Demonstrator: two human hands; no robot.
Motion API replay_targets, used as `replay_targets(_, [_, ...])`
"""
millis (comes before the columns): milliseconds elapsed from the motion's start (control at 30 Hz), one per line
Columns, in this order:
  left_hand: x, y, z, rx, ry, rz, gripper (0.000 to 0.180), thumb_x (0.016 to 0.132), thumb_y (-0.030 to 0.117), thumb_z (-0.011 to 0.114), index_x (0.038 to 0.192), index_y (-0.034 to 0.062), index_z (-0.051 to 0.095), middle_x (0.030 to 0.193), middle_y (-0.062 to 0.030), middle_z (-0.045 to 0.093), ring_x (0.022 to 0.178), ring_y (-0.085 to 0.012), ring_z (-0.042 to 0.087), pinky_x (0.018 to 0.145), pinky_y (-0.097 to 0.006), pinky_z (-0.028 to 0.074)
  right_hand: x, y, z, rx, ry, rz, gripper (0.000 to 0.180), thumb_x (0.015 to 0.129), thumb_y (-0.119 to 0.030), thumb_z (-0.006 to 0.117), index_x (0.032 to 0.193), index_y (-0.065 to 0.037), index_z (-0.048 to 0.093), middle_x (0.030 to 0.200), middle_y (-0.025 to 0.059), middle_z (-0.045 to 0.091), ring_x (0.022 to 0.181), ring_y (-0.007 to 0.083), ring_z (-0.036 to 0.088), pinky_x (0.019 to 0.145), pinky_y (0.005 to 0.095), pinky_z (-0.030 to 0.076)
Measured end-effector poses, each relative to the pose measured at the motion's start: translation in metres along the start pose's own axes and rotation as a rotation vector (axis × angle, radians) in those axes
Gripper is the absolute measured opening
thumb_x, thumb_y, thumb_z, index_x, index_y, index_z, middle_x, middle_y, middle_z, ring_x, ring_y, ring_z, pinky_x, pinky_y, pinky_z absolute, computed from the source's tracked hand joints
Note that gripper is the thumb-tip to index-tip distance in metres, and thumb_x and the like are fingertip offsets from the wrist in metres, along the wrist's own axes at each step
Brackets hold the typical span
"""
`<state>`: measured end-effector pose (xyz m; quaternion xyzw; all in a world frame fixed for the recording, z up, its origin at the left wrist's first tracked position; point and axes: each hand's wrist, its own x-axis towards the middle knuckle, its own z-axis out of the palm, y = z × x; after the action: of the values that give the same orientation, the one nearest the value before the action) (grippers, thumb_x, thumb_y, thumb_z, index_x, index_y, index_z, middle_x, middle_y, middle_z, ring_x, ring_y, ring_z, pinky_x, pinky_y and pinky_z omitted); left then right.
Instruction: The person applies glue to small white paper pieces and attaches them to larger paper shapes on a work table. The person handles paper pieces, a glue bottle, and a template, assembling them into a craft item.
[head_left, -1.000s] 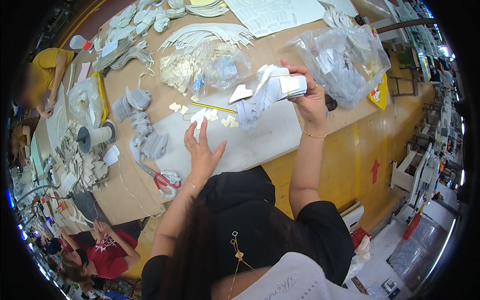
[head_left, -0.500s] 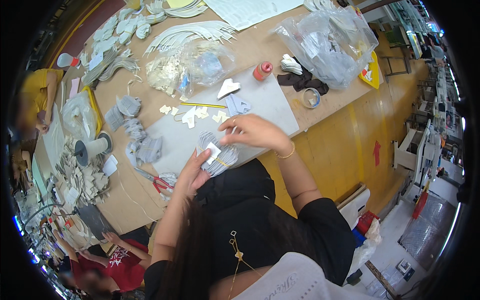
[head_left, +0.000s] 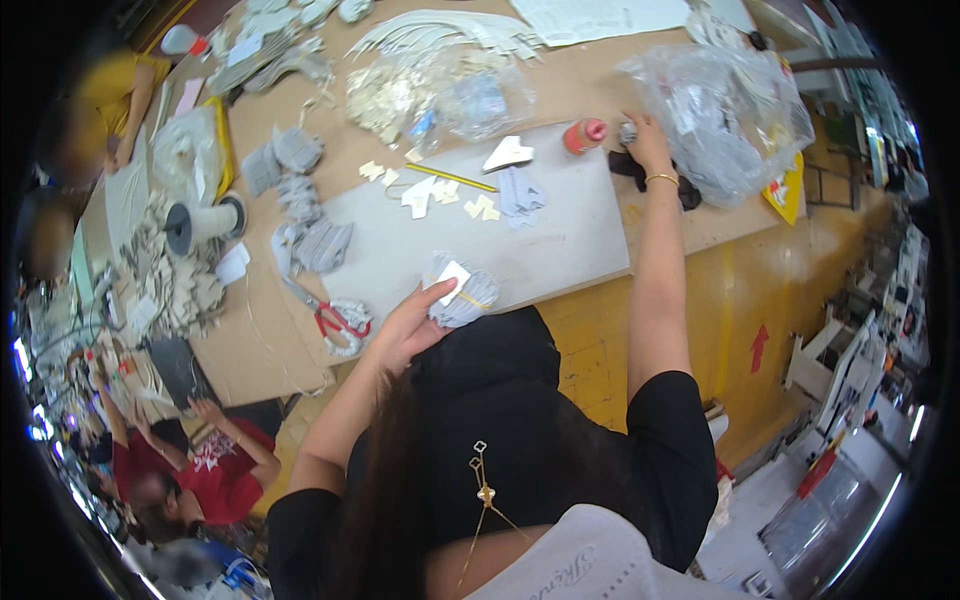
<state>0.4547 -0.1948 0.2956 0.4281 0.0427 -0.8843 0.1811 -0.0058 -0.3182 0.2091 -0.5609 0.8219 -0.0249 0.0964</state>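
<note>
Grey cut pieces [head_left: 462,295], bundled in a fanned stack with a small white tag on top, are sitting in our left hand [head_left: 408,328], which is gripping them at the near edge of the grey board [head_left: 520,250]. Our fingers are curling under the bundle and the thumb is pressing on it from above.

We are stretching our right hand [head_left: 645,140] far across the table [head_left: 260,350], and it is touching a small grey object beside the red-capped bottle [head_left: 583,135], at the foot of the clear plastic bag [head_left: 725,110]. We cannot tell whether those fingers are closing on anything or only resting there. A thin bracelet is circling that wrist.

On the board we are seeing a yellow pencil [head_left: 450,178], a few pale cut shapes, and another small stack of grey pieces [head_left: 520,192]. Red-handled scissors [head_left: 335,320] are lying on the table just left of the board, near our left hand. Further left, a roll of tape [head_left: 200,222] is standing among heaps of grey scraps. Another person in a red shirt [head_left: 205,475] is sitting low at the left.
</note>
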Motion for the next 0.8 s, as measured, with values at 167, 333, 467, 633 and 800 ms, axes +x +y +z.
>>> replay_targets(167, [-0.001,-0.002,0.005,-0.051,0.039,0.048,0.057,0.086,0.011,0.063,0.133,0.0122,0.031,0.126,-0.0091,0.050,0.114,-0.0249,0.053,0.094,-0.042,0.046,0.020,0.015,0.004,0.088,-0.103,0.005,0.062,0.068,-0.012,0.073,0.126,-0.020,0.052,0.124,0.0188,0.052,0.110,0.0352,0.054,0.090,0.0419,0.046])
replay_targets(333, [-0.001,-0.001,0.003,-0.077,0.072,0.082,0.046,0.088,0.013,0.061,0.128,0.0128,0.039,0.122,-0.0084,0.054,0.110,-0.0234,0.056,0.093,-0.040,0.047,0.009,0.005,-0.023,0.670,0.208,0.130,0.065,0.069,-0.020,0.078,0.125,-0.006,0.049,0.110,0.0186,0.054,0.095,0.0291,0.059,0.079,0.0365,0.049])
replay_targets(467, [0.002,0.000,0.001,-0.120,0.112,0.068,0.042,0.088,0.015,0.061,0.126,0.0127,0.042,0.121,-0.0084,0.055,0.110,-0.0232,0.056,0.094,-0.040,0.046,-0.026,-0.013,-0.056,1.194,0.351,0.288,0.072,0.071,-0.029,0.080,0.128,-0.006,0.043,0.106,0.0140,0.049,0.082,0.0169,0.054,0.071,0.0275,0.048])
replay_targets(633, [0.006,0.001,-0.003,-0.124,0.117,0.091,0.039,0.089,0.015,0.061,0.124,0.0127,0.044,0.121,-0.0085,0.055,0.110,-0.0232,0.056,0.094,-0.039,0.046,-0.080,-0.032,-0.056,0.861,0.125,0.122,0.066,0.073,-0.024,0.079,0.124,-0.006,0.042,0.098,0.0099,0.054,0.081,0.0131,0.055,0.064,0.0239,0.047])
replay_targets(800, [0.010,0.002,-0.002,-0.145,0.093,0.083,0.049,0.087,0.009,0.061,0.129,0.0134,0.037,0.125,-0.0087,0.051,0.114,-0.0244,0.053,0.095,-0.041,0.045,-0.111,-0.063,-0.009,0.489,0.048,-0.043,0.063,0.068,-0.022,0.079,0.118,-0.003,0.047,0.103,0.0175,0.052,0.094,0.0300,0.054,0.082,0.0374,0.045])
